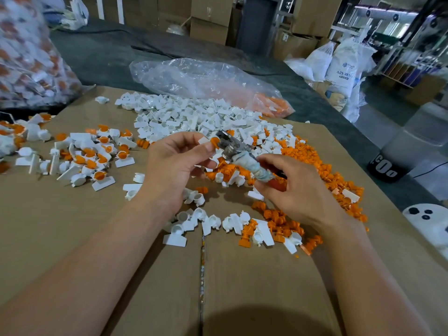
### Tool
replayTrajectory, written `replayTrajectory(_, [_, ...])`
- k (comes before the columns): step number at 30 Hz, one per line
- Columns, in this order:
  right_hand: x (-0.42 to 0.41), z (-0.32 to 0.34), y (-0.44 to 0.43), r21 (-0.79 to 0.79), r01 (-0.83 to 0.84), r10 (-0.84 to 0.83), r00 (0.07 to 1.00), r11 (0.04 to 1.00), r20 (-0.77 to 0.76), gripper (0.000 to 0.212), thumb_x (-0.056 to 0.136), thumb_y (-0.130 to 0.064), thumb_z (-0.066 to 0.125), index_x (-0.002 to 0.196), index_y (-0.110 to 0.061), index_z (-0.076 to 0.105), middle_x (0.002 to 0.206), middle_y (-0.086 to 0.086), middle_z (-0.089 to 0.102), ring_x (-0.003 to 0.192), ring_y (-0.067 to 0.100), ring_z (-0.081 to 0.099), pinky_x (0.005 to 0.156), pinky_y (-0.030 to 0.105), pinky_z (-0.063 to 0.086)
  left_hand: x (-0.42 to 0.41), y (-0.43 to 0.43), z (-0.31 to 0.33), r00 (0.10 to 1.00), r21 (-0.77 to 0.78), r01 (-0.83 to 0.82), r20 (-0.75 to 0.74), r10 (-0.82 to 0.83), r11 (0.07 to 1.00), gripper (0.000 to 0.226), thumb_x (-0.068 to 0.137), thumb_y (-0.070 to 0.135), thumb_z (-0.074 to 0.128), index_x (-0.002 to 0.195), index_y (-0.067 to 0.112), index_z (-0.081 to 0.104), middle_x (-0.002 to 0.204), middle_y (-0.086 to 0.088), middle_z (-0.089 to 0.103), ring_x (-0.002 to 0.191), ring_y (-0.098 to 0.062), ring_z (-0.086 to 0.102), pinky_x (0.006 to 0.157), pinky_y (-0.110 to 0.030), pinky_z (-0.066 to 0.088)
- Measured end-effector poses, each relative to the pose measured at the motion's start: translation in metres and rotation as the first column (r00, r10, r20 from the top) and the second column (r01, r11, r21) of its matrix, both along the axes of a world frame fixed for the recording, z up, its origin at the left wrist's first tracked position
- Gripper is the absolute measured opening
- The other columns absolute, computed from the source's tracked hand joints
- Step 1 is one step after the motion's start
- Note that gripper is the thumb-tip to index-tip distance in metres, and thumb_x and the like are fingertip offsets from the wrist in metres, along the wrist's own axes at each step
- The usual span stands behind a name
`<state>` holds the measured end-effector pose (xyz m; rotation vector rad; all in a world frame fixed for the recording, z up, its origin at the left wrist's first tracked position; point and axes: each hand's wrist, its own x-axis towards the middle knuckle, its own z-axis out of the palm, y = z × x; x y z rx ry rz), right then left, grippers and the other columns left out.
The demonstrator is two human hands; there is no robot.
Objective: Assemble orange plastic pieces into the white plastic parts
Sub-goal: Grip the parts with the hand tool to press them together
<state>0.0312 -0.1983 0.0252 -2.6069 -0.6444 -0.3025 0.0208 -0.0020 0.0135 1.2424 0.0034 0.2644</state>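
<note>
The heap of white parts (194,115) lay across the far middle of the cardboard (72,238), and everything else is placed from it. Just in front of the heap, nearer the person, the left hand (174,161) pinched a white part (203,140) between thumb and curled fingers, with an orange piece (214,141) sitting at the end of that part. To the near right of the heap the right hand (298,187) had its fingers wrapped round the handle of a tool (232,151) (the handle was bound in pale, grubby wrapping with red showing below). The tool slanted up and left toward the heap. Its metal head was right at the orange piece, though I could not tell whether the two touched. Loose orange pieces (315,166) spread in a thick drift from the heap's right edge down past the right hand. A thinner mixed scatter (242,226) of white and orange lay in front of the heap, below both hands. Left of the heap sat a group of assembled pieces (97,156), white with orange discs showing in them. Behind the heap lay a clear plastic bag (194,78), mostly slack, with some orange in its right end. Far to the heap's left stood a big bag (29,57) packed with white and orange, and far to its right stood white sacks (344,66).
</note>
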Motion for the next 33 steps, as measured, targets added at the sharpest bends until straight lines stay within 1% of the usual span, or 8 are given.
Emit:
replayTrajectory(5, [0.0015,-0.0004,-0.0002,-0.046,-0.020,0.019,1.000,0.999,-0.015,0.043,0.084,-0.036,0.060,0.124,-0.022,0.054,0.107,-0.016,0.053,0.094,-0.004,0.041,0.074,0.000,0.030,0.0001,0.0006,0.0005,1.000,0.011,-0.002,0.003,0.002,1.000,0.016,0.079,-0.001,0.064,0.072,0.012,0.062,0.056,0.005,0.065,0.046,-0.008,0.060,0.042,-0.014,0.042])
replayTrajectory(9, [0.0004,0.0005,0.0005,-0.029,-0.019,0.019,1.000,0.999,-0.010,0.041,0.084,-0.034,0.060,0.122,-0.022,0.055,0.100,-0.019,0.048,0.090,-0.005,0.041,0.074,0.001,0.031,-0.0004,0.0004,0.0009,1.000,0.003,-0.001,0.004,0.001,1.000,0.016,0.079,-0.002,0.063,0.072,0.012,0.061,0.056,0.004,0.065,0.046,-0.008,0.060,0.041,-0.014,0.042])
replayTrajectory(17, [0.0000,0.0012,0.0000,-0.015,-0.018,0.017,0.999,1.000,-0.034,0.044,0.084,-0.035,0.060,0.125,-0.022,0.053,0.105,-0.018,0.048,0.098,0.000,0.044,0.077,0.004,0.030,0.0003,0.0002,0.0004,1.000,0.044,-0.016,0.007,0.016,0.999,0.016,0.079,-0.002,0.065,0.072,0.012,0.062,0.056,0.005,0.065,0.046,-0.009,0.060,0.041,-0.015,0.042])
replayTrajectory(21, [-0.0002,0.0015,-0.0003,-0.037,-0.035,0.033,0.998,0.999,-0.047,0.040,0.084,-0.035,0.060,0.122,-0.020,0.056,0.099,-0.016,0.051,0.089,-0.001,0.044,0.073,0.000,0.031,0.0000,0.0002,-0.0003,0.999,0.095,-0.032,0.022,0.030,0.995,0.019,0.079,-0.004,0.065,0.071,0.013,0.063,0.056,0.006,0.064,0.047,-0.009,0.061,0.042,-0.016,0.043])
replayTrajectory(24, [-0.0008,0.0026,-0.0011,-0.018,-0.042,0.041,0.996,0.999,-0.076,0.035,0.084,-0.033,0.061,0.117,-0.022,0.059,0.090,-0.019,0.052,0.079,0.000,0.046,0.072,0.004,0.033,-0.0008,-0.0001,0.0001,0.999,0.117,-0.030,0.037,0.026,0.993,0.020,0.079,-0.005,0.065,0.070,0.013,0.063,0.055,0.006,0.064,0.048,-0.008,0.061,0.042,-0.016,0.044])
replayTrajectory(28, [-0.0019,0.0027,-0.0006,-0.001,-0.038,0.038,0.996,0.999,-0.083,0.030,0.084,-0.032,0.062,0.113,-0.024,0.062,0.081,-0.028,0.049,0.077,-0.010,0.048,0.067,0.003,0.032,-0.0015,-0.0002,0.0004,0.999,0.109,-0.016,0.047,0.011,0.994,0.022,0.079,-0.007,0.063,0.069,0.012,0.062,0.054,0.005,0.063,0.048,-0.008,0.061,0.043,-0.016,0.045])
replayTrajectory(30, [-0.0024,0.0027,0.0004,0.014,-0.035,0.036,0.996,0.999,-0.081,0.028,0.084,-0.032,0.062,0.110,-0.026,0.063,0.079,-0.027,0.052,0.076,-0.011,0.050,0.064,0.005,0.035,-0.0015,-0.0001,0.0001,0.999,0.091,-0.012,0.046,0.008,0.996,0.023,0.079,-0.008,0.062,0.068,0.012,0.062,0.054,0.005,0.063,0.047,-0.008,0.061,0.043,-0.016,0.045])
replayTrajectory(33, [-0.0026,0.0022,0.0029,0.032,-0.024,0.027,0.995,0.999,-0.094,0.023,0.084,-0.032,0.063,0.107,-0.026,0.064,0.078,-0.021,0.057,0.075,-0.004,0.054,0.060,0.012,0.040,-0.0011,-0.0002,-0.0010,0.999,0.077,-0.020,0.048,0.016,0.997,0.023,0.080,-0.009,0.060,0.068,0.011,0.061,0.052,0.005,0.063,0.046,-0.008,0.060,0.043,-0.016,0.045])
